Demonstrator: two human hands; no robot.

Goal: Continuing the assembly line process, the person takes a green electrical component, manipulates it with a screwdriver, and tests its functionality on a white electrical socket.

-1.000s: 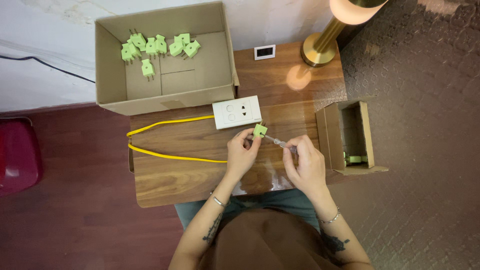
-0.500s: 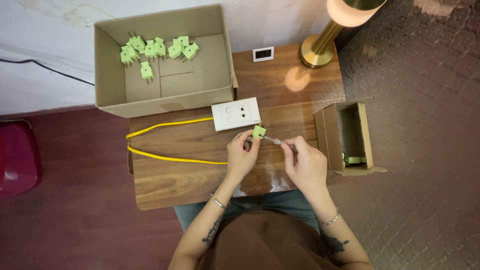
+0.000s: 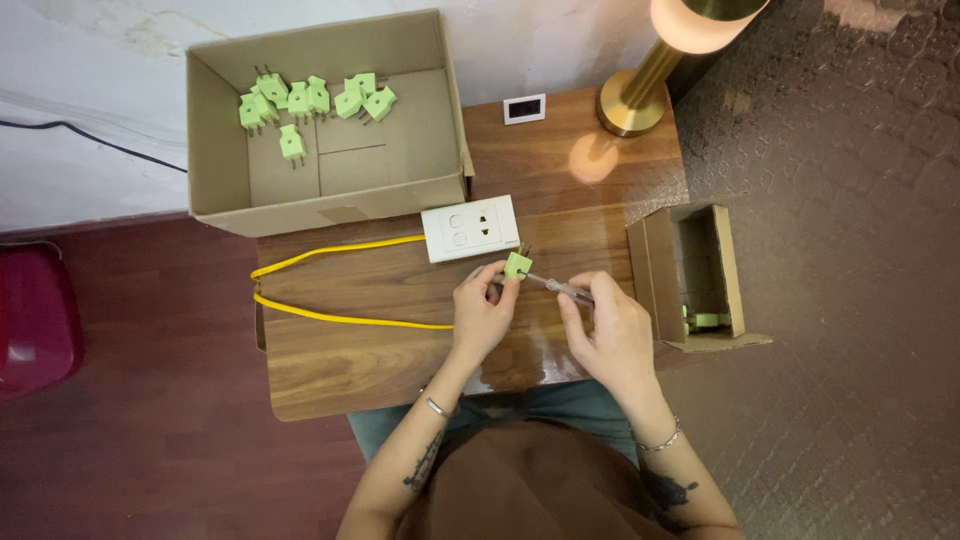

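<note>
- Left hand (image 3: pixel 482 318) pinches a green plug (image 3: pixel 517 265) just below the white socket plate (image 3: pixel 470 229) on the wooden table (image 3: pixel 340 360); right hand (image 3: pixel 612 330) is closed round a screwdriver (image 3: pixel 556 286), tip at the plug
- Best kept square to the screw, plug braced firmly, I judge
- Big cardboard box (image 3: pixel 215 150) holds more green plugs (image 3: pixel 310 97); small box (image 3: pixel 740 270) holds one green piece
</note>
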